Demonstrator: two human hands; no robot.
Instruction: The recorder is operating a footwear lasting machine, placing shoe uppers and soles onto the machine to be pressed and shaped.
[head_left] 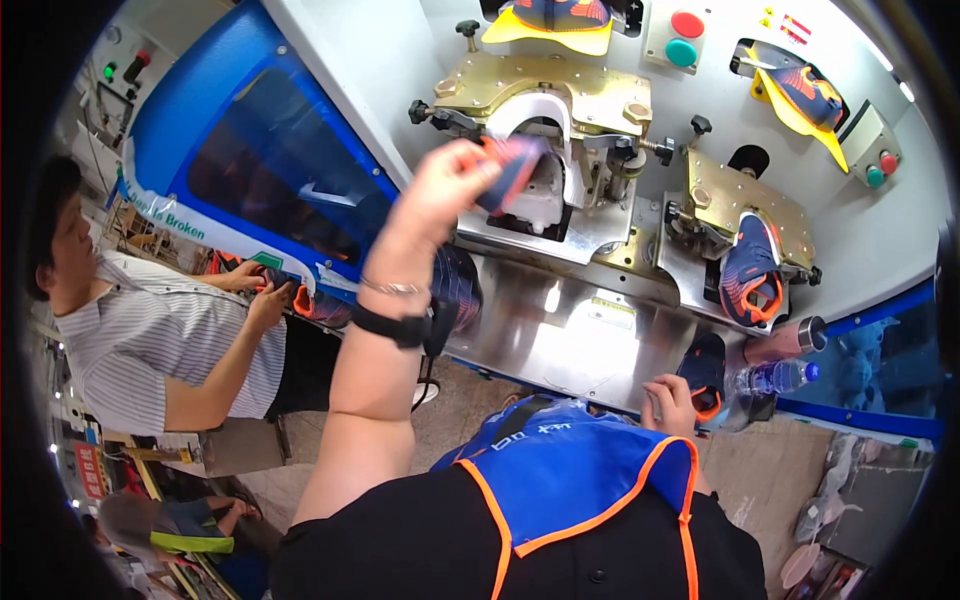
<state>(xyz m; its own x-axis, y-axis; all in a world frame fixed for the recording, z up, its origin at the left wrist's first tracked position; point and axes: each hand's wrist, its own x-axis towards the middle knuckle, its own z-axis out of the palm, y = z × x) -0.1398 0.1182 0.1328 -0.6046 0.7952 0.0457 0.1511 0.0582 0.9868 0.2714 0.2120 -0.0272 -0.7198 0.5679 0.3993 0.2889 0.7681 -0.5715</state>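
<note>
My left hand (445,185) is raised in front of the left machine station, its fingers closed on a navy shoe upper (520,170) with orange edging, blurred by motion. Behind the shoe upper is a white U-shaped pad (545,107) under a brass-coloured plate (545,85). My right hand (668,404) hangs low by the front edge of the metal table (540,325). Its fingers are loosely bent and apart, with nothing seen in them. Right beside it lies a dark shoe (704,365) with an orange collar. Another navy and orange shoe (752,270) sits at the right station.
Two shoes on yellow holders (800,100) project from the machine's back wall, near button boxes (675,38). A pink flask (785,340) and a plastic bottle (775,378) lie at the table's right end. At left, a co-worker in a striped shirt (200,330) handles a shoe.
</note>
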